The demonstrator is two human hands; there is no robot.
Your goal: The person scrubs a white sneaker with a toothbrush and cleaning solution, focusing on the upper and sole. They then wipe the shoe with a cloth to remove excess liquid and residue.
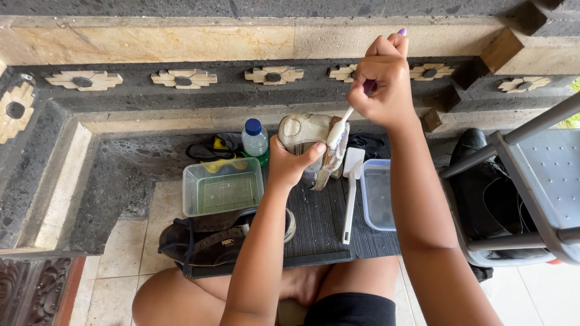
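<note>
Two hands work together: left hand (290, 162) grips the beige shoe (308, 142) steady, so right hand (380, 84), clenched around a toothbrush (339, 130), can scrub it.

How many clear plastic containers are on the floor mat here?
2. One clear rectangular plastic container sits left of the left hand, beside the blue-capped bottle. The other clear plastic container sits right of the white brush. Others may be hidden.
</note>
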